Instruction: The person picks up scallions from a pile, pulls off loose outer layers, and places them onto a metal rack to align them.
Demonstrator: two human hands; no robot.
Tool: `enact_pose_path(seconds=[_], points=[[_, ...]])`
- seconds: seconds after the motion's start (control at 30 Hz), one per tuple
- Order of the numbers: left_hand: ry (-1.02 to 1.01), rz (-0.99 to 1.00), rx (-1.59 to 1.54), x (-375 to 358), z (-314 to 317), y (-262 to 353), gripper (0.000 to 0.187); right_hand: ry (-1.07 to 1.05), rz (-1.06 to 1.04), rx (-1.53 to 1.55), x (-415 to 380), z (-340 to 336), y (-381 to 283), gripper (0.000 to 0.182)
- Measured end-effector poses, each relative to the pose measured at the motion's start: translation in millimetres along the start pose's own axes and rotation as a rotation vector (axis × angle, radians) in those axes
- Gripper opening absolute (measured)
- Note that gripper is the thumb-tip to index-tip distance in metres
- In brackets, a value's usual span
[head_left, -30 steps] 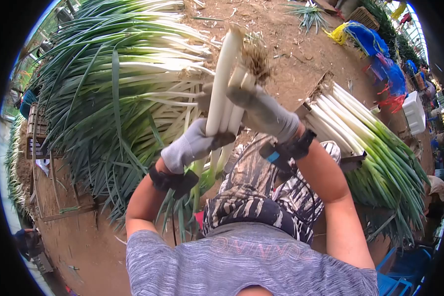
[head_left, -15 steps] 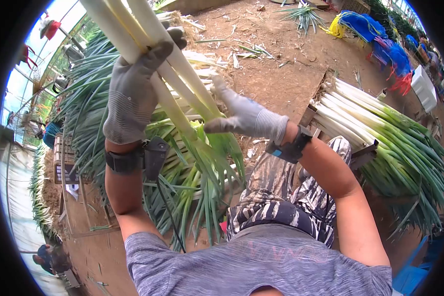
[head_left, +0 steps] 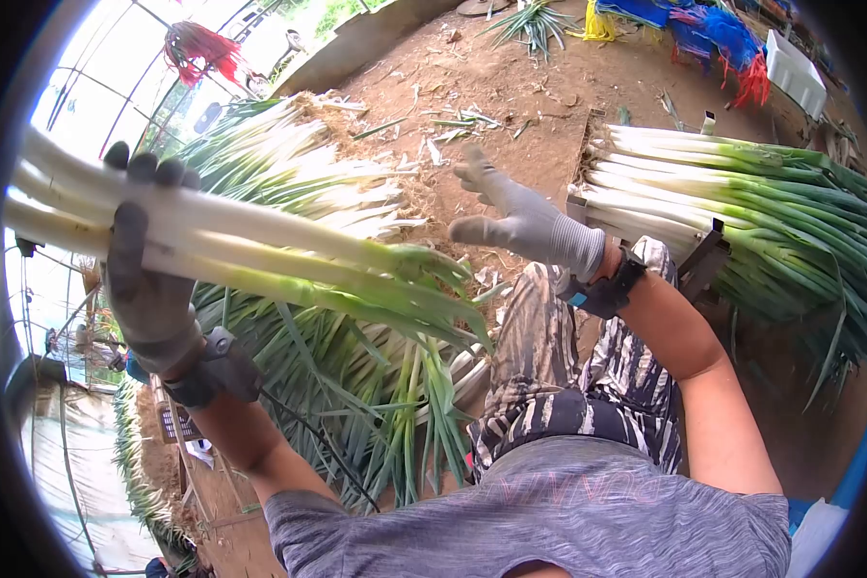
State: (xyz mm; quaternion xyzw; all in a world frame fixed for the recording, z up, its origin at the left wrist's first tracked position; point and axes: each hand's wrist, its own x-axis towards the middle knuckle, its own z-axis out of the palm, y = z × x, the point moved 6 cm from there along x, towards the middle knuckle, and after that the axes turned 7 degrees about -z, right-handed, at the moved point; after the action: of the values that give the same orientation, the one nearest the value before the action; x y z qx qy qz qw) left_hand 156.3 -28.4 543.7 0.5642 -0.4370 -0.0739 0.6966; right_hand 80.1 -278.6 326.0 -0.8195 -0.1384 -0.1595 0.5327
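Observation:
Several thick green onions (head_left: 289, 255) are raised at the left, white stalks to the left and green leaves to the right. My left hand (head_left: 149, 260), in a grey glove, is wrapped round their white part. Fingers apart and holding nothing, my gloved right hand (head_left: 535, 217) is just right of the leaf ends, not touching them. Below and behind the held stalks lies a large pile of green onions (head_left: 347, 193). Another stack of green onions (head_left: 703, 183) rests on a metal rack (head_left: 705, 255) at the right.
Brown soil (head_left: 530, 87) with leaf scraps stretches beyond my hands. Blue and red strings (head_left: 718, 43) and a white box (head_left: 795, 72) are at the upper right. Red strings (head_left: 200, 48) hang at the upper left. A further row of green onions (head_left: 140, 472) lies at the lower left.
My left hand has swung left and down with the green onions, which have turned from steep to nearly level. My right hand has moved away from their leaves, and the view has shifted.

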Motion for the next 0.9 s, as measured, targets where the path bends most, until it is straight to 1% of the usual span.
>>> enact_pose_path(seconds=[0.07, 0.13, 0.2, 0.23, 0.3, 0.33, 0.37, 0.43, 0.5, 0.57, 0.6, 0.67, 0.73, 0.8, 0.83, 0.87, 0.9], points=[[0.196, -0.018, 0.195, 8, 22, 1, 0.050, 0.001, -0.116, -0.063, 3, 11, -26, 0.123], [0.245, 0.006, 0.214, 17, 24, -11, 0.045, 0.033, -0.248, -0.180, 8, 23, -46, 0.124], [0.274, 0.008, 0.245, 28, 40, -15, 0.040, 0.144, -0.387, -0.299, 18, 39, -59, 0.126], [0.301, 0.035, 0.322, 30, 53, -12, 0.040, 0.223, -0.456, -0.334, 26, 49, -64, 0.127], [0.352, 0.090, 0.472, 32, 75, -4, 0.039, 0.369, -0.437, -0.375, 40, 54, -78, 0.124], [0.165, 0.612, 1.198, 24, 103, 11, 0.033, 0.442, -0.423, -0.393, 47, 56, -85, 0.123], [0.215, 0.554, 1.127, 22, 97, 15, 0.031, 0.533, -0.442, -0.360, 49, 51, -90, 0.117], [0.288, 0.450, 0.942, 13, 104, 24, 0.028, 0.718, -0.503, -0.300, 54, 35, -100, 0.107], [0.317, 0.493, 0.317, 13, 112, 26, 0.027, 0.883, -0.585, -0.235, 60, 13, -105, 0.096], [0.055, 0.713, 0.439, -2, 117, 47, 0.032, 0.980, -0.755, -0.360, 54, -12, -125, 0.091], [-0.003, 0.761, 0.379, -10, 119, 53, 0.031, 1.002, -0.802, -0.407, 50, -26, -134, 0.084], [-0.043, 0.733, 0.091, -21, 125, 57, 0.031, 1.016, -0.908, -0.479, 45, -49, -155, 0.071], [-0.067, 0.696, -0.223, -29, 133, 61, 0.030, 0.985, -0.996, -0.673, 37, -73, -178, 0.060], [-0.068, 0.696, -0.469, -23, 136, 58, 0.029, 0.955, -1.124, -0.921, 18, -102, -209, 0.041], [-0.060, 0.714, -0.577, -16, 134, 53, 0.029, 0.922, -1.145, -1.009, 10, -118, -223, 0.029], [-0.037, 0.752, -0.647, -7, 126, 41, 0.028, 0.838, -1.103, -1.016, 5, -138, -234, 0.017], [-0.013, 0.792, -0.714, 2, 119, 29, 0.027, 0.690, -0.961, -0.864, 7, -165, -242, 0.008]])
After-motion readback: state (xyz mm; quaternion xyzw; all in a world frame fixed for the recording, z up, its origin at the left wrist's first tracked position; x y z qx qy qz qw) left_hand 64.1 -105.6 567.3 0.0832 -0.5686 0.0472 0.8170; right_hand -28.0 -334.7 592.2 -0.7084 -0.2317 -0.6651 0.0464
